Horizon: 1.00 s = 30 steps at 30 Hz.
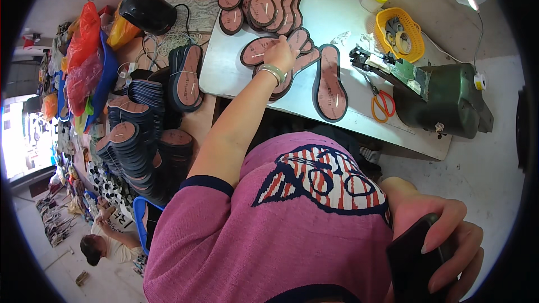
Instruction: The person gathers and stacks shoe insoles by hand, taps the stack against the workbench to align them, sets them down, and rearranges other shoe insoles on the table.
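Note:
My left hand [278, 55], with a pale bangle at the wrist, reaches over a loose group of insoles on the white table. Its fingers are curled onto a pinkish-brown insole [299, 37] with a dark edge; the fingertips are partly hidden. Other insoles [255, 50] lie crossed beneath and beside it. A single insole [331, 87] lies flat to the right of that group. At the lower right my right hand [457, 238] is closed around a flat black object [414, 255] that looks like a phone, held close to my body.
More insoles [261, 5] lie heaped at the table's far side. On the right stand a dark green sewing machine [443, 98], orange-handled scissors [380, 104] and a yellow basket [412, 53]. Tall insole stacks [135, 146] rise at the left. Another person [115, 235] sits farther off.

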### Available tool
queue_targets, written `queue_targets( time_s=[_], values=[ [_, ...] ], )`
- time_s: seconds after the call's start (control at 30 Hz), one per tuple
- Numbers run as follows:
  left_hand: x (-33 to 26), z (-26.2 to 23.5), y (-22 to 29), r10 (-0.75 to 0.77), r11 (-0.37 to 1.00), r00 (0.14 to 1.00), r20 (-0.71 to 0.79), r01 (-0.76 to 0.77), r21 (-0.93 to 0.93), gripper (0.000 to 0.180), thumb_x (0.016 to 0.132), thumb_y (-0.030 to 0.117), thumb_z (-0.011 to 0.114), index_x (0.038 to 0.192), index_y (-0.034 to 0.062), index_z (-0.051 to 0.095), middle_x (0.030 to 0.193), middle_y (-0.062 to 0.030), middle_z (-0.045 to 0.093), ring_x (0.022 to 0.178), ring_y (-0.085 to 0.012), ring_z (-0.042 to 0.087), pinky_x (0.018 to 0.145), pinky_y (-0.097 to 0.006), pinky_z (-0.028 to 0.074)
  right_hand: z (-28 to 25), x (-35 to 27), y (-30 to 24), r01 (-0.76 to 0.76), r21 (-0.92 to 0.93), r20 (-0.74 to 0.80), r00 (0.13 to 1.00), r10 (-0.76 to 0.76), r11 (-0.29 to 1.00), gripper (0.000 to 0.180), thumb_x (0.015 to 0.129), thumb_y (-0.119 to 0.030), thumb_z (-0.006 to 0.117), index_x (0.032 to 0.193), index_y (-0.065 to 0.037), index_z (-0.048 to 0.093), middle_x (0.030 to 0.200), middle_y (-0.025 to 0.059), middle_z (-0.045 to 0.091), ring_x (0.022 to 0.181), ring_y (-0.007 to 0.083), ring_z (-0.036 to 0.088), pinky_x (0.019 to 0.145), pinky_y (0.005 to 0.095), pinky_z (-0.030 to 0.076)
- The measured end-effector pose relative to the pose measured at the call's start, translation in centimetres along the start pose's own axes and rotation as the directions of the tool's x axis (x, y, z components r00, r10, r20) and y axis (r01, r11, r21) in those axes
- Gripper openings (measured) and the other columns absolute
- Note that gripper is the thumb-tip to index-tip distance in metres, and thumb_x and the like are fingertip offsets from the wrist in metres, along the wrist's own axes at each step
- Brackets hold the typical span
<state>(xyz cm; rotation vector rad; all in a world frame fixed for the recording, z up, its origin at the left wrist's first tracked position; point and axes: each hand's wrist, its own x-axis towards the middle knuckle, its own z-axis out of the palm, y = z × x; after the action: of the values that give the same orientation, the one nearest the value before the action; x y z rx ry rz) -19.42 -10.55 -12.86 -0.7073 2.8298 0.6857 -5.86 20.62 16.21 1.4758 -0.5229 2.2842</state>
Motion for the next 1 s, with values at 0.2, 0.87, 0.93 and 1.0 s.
queue_targets(
  time_s=[0.2,0.87,0.93,1.0],
  values=[
    [-0.1,-0.5,-0.1,-0.021,1.000,1.000,0.019,0.021,-0.012,0.059,0.096,0.036,0.070,0.134,-0.0023,0.046,0.111,-0.0239,0.073,0.106,-0.0380,0.072,0.091,-0.048,0.056,0.1,-0.2,-0.5,-0.016,0.005,0.009,1.000,0.016,1.000,0.044,0.079,-0.020,0.090,0.114,-0.031,0.067,0.115,-0.0145,0.062,0.101,0.0067,0.056,0.082,0.0287,0.040],
    [-6.4,-11.0,3.0,0.293,0.688,0.698,-0.653,-0.628,-0.363,0.037,0.090,0.021,0.078,0.116,0.0017,0.062,0.118,-0.0152,0.062,0.107,-0.0283,0.060,0.093,-0.040,0.049,-0.8,-1.0,-6.3,-0.008,0.030,0.029,1.000,0.007,1.000,0.045,0.075,-0.018,0.094,0.110,-0.031,0.068,0.118,-0.0185,0.063,0.103,0.0000,0.058,0.083,0.0269,0.040],
    [-12.9,-17.9,6.3,0.355,0.392,0.606,-0.712,-0.788,-0.475,0.031,0.091,0.015,0.075,0.116,0.0020,0.062,0.123,-0.0109,0.062,0.112,-0.0225,0.058,0.098,-0.035,0.046,-0.2,-0.4,-1.7,0.023,-0.014,0.034,0.999,-0.023,1.000,0.046,0.074,-0.018,0.094,0.109,-0.031,0.068,0.118,-0.0190,0.063,0.103,-0.0007,0.058,0.083,0.0267,0.040],
    [-20.3,-24.5,7.0,0.505,0.358,0.394,-0.768,-0.905,-0.230,0.029,0.090,0.010,0.073,0.117,0.0037,0.064,0.125,-0.0101,0.062,0.114,-0.0228,0.058,0.099,-0.035,0.046,1.1,0.7,1.5,0.031,0.002,0.047,0.998,-0.031,1.000,0.046,0.074,-0.017,0.095,0.109,-0.031,0.068,0.118,-0.0194,0.064,0.103,-0.0014,0.058,0.083,0.0265,0.040]
  ],
)
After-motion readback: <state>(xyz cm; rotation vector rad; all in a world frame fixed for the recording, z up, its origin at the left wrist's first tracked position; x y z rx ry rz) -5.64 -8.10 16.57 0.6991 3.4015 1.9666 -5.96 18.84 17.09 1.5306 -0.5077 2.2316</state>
